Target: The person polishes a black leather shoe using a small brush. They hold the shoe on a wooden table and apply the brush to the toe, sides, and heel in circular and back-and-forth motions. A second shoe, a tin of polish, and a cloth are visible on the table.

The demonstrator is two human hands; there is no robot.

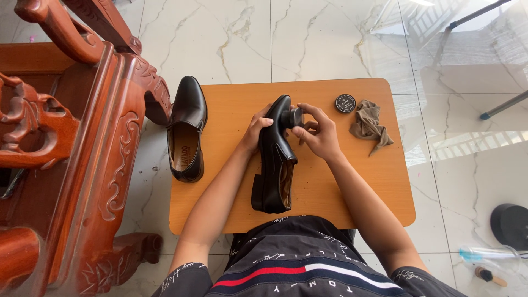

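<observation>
A black leather shoe (273, 159) lies tipped on its side in the middle of a small wooden table (352, 181). My left hand (254, 131) grips the shoe's toe end from the left and steadies it. My right hand (318, 133) holds a small black round applicator (290, 116) pressed against the shoe's upper near the toe. A second black shoe (187, 127) stands upright at the table's left edge, apart from both hands.
A round black polish tin (345, 103) and a crumpled brown cloth (369, 125) lie at the table's back right. A carved red wooden chair (71, 148) stands close on the left. On the marble floor at lower right are a black round object (510, 224) and a small brush (489, 276).
</observation>
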